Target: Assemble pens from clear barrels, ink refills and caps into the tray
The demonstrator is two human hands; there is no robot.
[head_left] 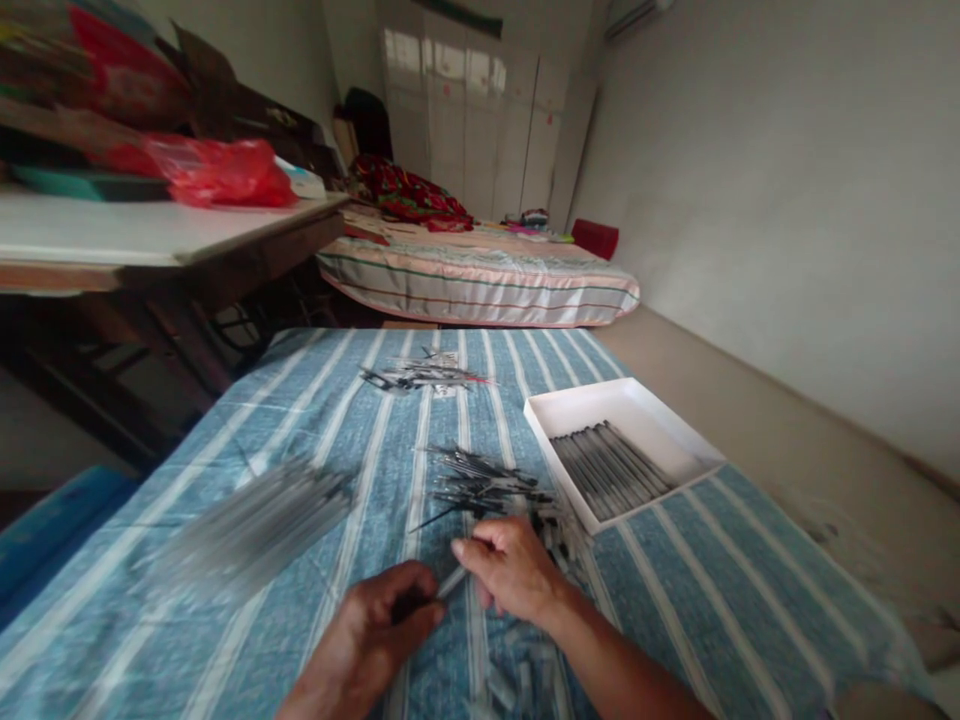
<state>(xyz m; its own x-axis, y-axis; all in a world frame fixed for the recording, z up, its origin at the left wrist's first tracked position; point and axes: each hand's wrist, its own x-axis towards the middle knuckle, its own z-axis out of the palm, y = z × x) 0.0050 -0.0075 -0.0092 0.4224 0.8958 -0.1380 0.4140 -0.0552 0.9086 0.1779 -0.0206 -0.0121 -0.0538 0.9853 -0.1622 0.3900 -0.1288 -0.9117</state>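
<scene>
At six o'clock on a striped tablecloth (660,580), the left hand (375,622) and right hand (511,566) pinch opposite ends of a slim grey tube (452,581). Just beyond, towards twelve, loose thin dark sticks (484,482) could scatter if a knuckle brushes them.

On the left, a desk (82,230) with a pale top carries a crumpled red bag (225,172), a green tray (90,184) to its left and a blurred heap behind them. A blue object (67,535), cut off at the left edge, sits lower and nearer. At the far side stands a bed (480,285) with a striped sheet; a red patterned quilt (416,195) lies bunched on its left part, a plain red item (596,238) at its right end. Beyond rises a pale, glossy wardrobe (480,130). A bare wall (787,200) and tan floor (675,350) fill the right.
</scene>
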